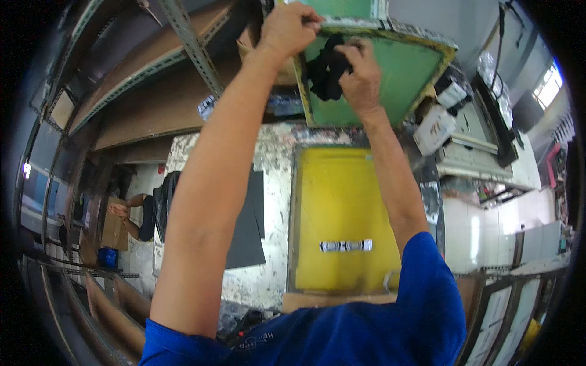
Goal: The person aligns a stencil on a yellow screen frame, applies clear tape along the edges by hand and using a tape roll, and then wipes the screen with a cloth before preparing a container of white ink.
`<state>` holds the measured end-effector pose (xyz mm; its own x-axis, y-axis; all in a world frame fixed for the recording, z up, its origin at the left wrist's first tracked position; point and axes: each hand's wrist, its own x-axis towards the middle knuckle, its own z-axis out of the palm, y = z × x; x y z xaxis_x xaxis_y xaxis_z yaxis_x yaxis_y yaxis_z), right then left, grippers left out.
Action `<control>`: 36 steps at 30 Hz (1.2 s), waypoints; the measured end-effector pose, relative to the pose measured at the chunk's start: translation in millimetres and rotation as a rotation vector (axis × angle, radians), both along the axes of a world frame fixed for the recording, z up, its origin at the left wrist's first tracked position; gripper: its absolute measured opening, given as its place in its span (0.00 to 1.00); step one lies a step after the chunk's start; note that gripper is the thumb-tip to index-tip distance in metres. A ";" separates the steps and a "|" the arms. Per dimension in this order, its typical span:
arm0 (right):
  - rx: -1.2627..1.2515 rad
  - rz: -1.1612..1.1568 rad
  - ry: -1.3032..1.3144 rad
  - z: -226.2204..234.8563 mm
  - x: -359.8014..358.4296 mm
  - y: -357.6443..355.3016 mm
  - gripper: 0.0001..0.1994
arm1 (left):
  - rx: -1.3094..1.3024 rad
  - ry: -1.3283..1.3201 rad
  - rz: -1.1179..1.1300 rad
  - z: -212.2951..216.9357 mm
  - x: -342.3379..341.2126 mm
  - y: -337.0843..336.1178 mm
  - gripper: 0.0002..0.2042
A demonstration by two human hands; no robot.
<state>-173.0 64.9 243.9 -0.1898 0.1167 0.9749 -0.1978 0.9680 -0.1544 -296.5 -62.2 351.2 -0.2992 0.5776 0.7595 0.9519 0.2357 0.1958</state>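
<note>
So, left hand (287,27): closed, the green-mesh screen frame (390,73) is being gripped at its top edge.
Right hand (360,73): curled, a black rag (323,73) is being pressed on the mesh.
Tip: frame is best being held steady while wiping.

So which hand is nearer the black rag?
Right. The right hand presses the black rag against the green screen; the left hand grips the frame's top edge, beside it.

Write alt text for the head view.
The left hand holds a raised green screen frame by its top edge while the right hand presses a black rag on its mesh. Below lies a yellow screen on a paint-spattered table.
</note>
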 end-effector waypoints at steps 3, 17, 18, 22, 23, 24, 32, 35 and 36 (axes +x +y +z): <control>-0.147 0.061 0.058 7.7 92.6 0.6 0.20 | -0.096 -0.297 0.077 11.0 54.2 -1.1 0.09; -0.799 0.321 -0.584 -83.7 477.0 -60.1 0.14 | 0.381 -0.024 0.045 -110.5 172.7 -112.1 0.26; -0.863 0.364 -0.722 -96.2 490.8 -67.4 0.14 | 0.388 -0.162 0.123 -120.4 188.9 -116.8 0.29; -0.822 0.036 -1.403 -171.5 539.9 -108.2 0.16 | 0.322 -0.626 0.323 -162.6 242.6 -142.1 0.40; -0.838 -0.003 -1.448 -180.6 537.2 -115.0 0.17 | 0.345 -0.744 0.219 -182.6 243.9 -155.3 0.37; -0.859 -0.054 -1.489 -185.9 531.7 -124.2 0.18 | 0.367 -0.864 0.100 -201.9 246.5 -162.8 0.35; -0.836 -0.004 -1.240 -212.0 506.2 -125.7 0.19 | 0.264 -1.211 0.054 -300.9 337.4 -201.9 0.31; -0.882 0.105 -1.213 -203.2 510.8 -114.6 0.18 | 0.321 -1.257 0.042 -351.6 346.9 -210.3 0.34; -0.911 0.137 -1.204 -196.5 516.4 -111.4 0.19 | 0.343 -1.256 0.034 -361.8 349.0 -210.0 0.35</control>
<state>343.4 -46.5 47.3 -0.8563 0.4918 -0.1576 0.4011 0.4411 -0.8028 52.5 -272.2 -10.6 -0.9192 0.3895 0.0575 0.0695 0.0168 0.9974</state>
